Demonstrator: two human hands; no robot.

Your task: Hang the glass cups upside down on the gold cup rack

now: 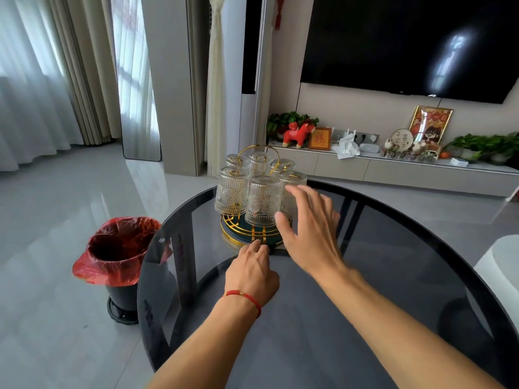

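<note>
The gold cup rack (pixel 247 234) stands on the far side of a round dark glass table (pixel 393 290). Its base is a round dark tray with a gold grid, and a gold loop handle rises at the top. Several ribbed glass cups (pixel 262 200) hang on it upside down, filling the pegs I can see. My left hand (pixel 252 268), with a red string on the wrist, rests its fingertips on the near rim of the rack's base. My right hand (pixel 309 228) is spread open just right of the front cups, holding nothing; it partly hides the rightmost cup.
A black bin with a red liner (pixel 118 248) stands on the floor left of the table. Beyond the table runs a low TV cabinet (pixel 365 164) with ornaments and plants, under a wall-mounted screen. A white rounded object (pixel 502 262) sits at the right edge.
</note>
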